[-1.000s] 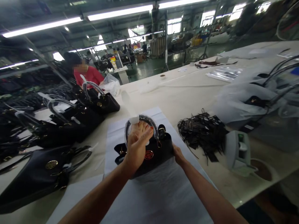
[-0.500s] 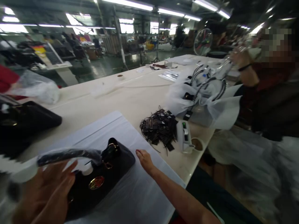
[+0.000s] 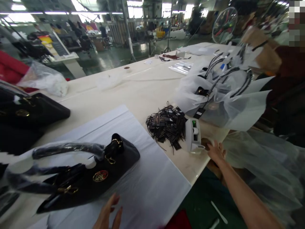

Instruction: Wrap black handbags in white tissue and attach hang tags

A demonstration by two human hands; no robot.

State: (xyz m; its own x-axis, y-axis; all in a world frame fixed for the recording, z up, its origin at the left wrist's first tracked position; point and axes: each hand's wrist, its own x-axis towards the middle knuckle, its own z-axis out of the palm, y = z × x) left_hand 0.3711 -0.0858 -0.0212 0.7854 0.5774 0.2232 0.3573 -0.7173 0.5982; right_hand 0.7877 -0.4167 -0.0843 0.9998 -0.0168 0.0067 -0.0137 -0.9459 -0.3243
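The black handbag (image 3: 121, 173) is resting on the white sheet (image 3: 152, 181) spread over the table (image 3: 95, 100). Its dark handles (image 3: 69, 148) are gleaming under clear wrapping, and a round gold emblem (image 3: 100, 176) is shining on its front near the gold clasps (image 3: 111, 160). The left hand (image 3: 105, 217) is hovering beside it, loosely parted, holding nothing. The right hand (image 3: 217, 153) is hovering near the grey-white device (image 3: 190, 136); I can't tell whether it's gripping anything.

The left hand (image 3: 105, 215) is bare; the right hand (image 3: 216, 152) and its tapering forearm (image 3: 243, 190) are bare too.
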